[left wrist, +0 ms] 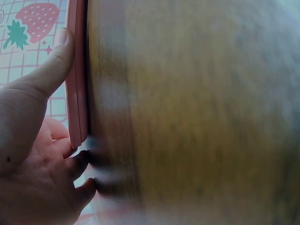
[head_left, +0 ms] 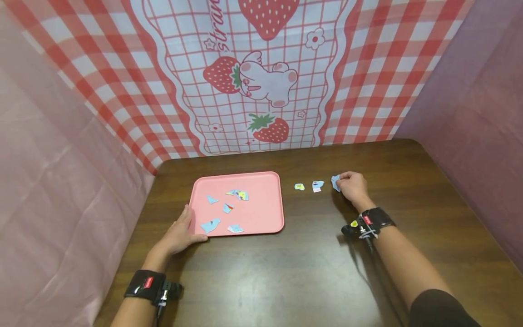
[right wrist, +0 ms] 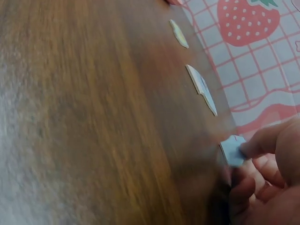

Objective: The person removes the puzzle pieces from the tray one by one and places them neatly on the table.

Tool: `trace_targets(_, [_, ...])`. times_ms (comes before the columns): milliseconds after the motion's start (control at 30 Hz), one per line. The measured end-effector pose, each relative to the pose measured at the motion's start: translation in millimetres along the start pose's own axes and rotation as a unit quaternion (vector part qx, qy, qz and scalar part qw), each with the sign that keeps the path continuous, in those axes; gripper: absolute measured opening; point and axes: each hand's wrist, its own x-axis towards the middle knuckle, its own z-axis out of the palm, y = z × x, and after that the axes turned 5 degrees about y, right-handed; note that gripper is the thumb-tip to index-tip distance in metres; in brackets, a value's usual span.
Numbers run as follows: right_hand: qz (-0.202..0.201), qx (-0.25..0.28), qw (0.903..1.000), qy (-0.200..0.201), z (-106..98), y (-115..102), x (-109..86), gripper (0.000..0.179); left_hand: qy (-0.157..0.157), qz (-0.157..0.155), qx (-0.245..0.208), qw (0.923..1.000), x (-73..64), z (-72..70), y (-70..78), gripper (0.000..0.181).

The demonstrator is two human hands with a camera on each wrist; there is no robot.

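Note:
My right hand [head_left: 353, 187] pinches a light blue, irregular puzzle piece [head_left: 335, 182] at the back right of the table. In the right wrist view, thumb and fingertips are on that piece [right wrist: 233, 150], which is tilted. To its left lie a blue-and-white puzzle piece [head_left: 317, 185] and a small yellow-centred piece [head_left: 299, 186], both flat on the wood. My left hand [head_left: 178, 234] rests against the near left corner of a pink tray [head_left: 261, 204], thumb along the front edge and fingers along the left side. Several blue and yellow pieces [head_left: 210, 225] lie scattered in the tray.
The brown wooden table [head_left: 261, 277] meets a red-and-white strawberry cloth [head_left: 269, 95] at its back. Pink cloth [head_left: 61, 181] hangs on the left side. A cable [head_left: 377, 268] runs from the right wrist camera across the table.

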Motion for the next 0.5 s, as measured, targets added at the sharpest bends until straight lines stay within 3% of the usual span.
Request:
trace_targets(200, [-0.025,-0.035,0.9985,0.034,2.0,-3.1,-3.9,0.025,-0.001,-0.002,-0.001,1.0,0.6,1.6,-0.1,0.124])
trace_targets(500, [-0.038,-0.057,0.9965,0.048,5.8,-4.8,-5.8,0.03,0.001,-0.001,0.0,1.0,-0.4,0.0,0.6,0.125])
